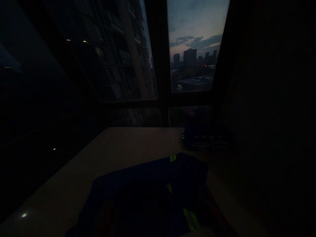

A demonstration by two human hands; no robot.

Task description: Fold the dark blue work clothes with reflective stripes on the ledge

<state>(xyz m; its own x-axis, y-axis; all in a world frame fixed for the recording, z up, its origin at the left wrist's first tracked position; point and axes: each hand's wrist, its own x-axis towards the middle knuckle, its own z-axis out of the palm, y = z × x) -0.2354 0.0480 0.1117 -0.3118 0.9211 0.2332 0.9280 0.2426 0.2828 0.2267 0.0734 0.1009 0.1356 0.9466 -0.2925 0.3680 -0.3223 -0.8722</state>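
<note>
A dark blue garment [138,172] with yellow-green reflective strips lies spread over a pale surface [138,140]. Its strips show at the upper edge, the middle and the lower right. At the garment's lower left, my left hand [107,214] appears only as a faint reddish shape over the cloth. My right hand [204,192] is by the garment's right side, with the forearm running down to the right. Deep shadow hides the fingers of both hands, so whether either grips the cloth is not visible.
At the back right sits a folded dark blue bundle [209,140] with pale lettering and a small yellow-green patch. Behind the surface stand dark window frames [161,65], with buildings and a dusky sky outside. A dark wall [271,115] closes off the right side.
</note>
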